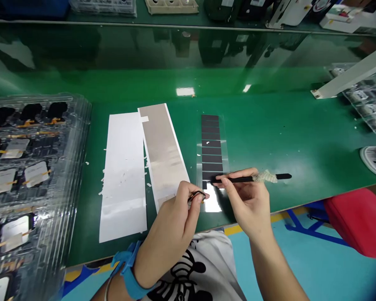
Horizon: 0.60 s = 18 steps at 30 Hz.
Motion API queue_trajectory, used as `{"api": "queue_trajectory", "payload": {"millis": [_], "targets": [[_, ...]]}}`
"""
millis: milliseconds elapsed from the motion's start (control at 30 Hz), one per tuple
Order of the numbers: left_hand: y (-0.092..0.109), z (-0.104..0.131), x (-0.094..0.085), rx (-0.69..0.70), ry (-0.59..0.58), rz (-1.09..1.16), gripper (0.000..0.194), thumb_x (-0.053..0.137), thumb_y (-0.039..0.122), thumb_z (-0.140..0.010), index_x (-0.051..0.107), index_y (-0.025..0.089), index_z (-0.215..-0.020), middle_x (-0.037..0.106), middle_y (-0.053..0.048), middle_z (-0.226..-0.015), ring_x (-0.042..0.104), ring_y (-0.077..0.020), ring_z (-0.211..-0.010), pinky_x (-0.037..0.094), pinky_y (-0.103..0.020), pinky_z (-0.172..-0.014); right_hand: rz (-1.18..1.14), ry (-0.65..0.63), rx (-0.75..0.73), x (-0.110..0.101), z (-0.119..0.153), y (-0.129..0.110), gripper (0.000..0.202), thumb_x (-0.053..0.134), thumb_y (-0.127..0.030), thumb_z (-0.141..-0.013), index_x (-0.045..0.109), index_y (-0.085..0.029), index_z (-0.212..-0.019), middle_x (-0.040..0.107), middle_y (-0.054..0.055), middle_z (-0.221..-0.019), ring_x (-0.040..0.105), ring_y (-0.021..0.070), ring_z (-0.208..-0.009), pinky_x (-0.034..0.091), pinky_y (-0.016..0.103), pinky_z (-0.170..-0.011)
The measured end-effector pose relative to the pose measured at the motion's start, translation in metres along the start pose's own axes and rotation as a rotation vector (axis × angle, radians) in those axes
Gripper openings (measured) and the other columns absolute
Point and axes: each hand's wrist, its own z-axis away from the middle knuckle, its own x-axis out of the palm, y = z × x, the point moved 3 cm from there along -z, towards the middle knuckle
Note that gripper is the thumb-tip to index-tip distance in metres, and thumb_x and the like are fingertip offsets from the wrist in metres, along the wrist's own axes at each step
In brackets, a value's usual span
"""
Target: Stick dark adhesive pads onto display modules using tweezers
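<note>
My left hand (174,219), a blue band at its wrist, is closed in a pinch. Between its thumb and fingers is a small dark-rimmed part (197,194), mostly hidden by the fingertips. My right hand (252,202) grips slim black tweezers (242,179) with pale tape wrapped around their rear half. Their tip points left, over the lower end of a clear sheet (225,152) that carries a column of black rectangular stickers (211,159). The sheet's lower part is bare and shiny. Both hands are close together above it.
To the left lie a white paper strip (125,175) and a grey-beige strip (163,146), with white scraps around them. Clear plastic trays (78,167) of small screens fill the far left. A white post (351,73) stands at right; a red stool (360,221) is beyond the green bench's (269,129) front edge.
</note>
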Motion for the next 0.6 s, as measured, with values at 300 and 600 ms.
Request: {"api": "queue_trajectory", "payload": {"millis": [300,600], "targets": [[0.0005,-0.0006,0.0015,0.017,-0.006,0.0,0.018,0.031,0.034,-0.107,0.047,0.025,-0.107,0.065,0.001,-0.087,0.054,-0.012,-0.056,0.038,-0.026,-0.052,-0.021,0.026,0.013,0.0019,-0.001,-0.0011,0.012,0.074,-0.024,-0.086,0.064,-0.019,-0.085,0.071,0.002,-0.082,0.078,0.0169,-0.073,0.066,0.023,-0.07],[0.0002,-0.0021,0.0003,-0.001,0.065,0.106,0.008,0.048,0.028,-0.1,0.052,0.023,-0.096,0.072,-0.001,-0.086,0.06,-0.0123,-0.06,0.039,-0.023,-0.052,-0.104,0.118,0.034,-0.0023,-0.0018,-0.0017,0.023,0.076,-0.03,-0.085,0.056,-0.019,-0.086,0.075,0.003,-0.078,0.076,0.0177,-0.062,0.066,0.027,-0.061]]}}
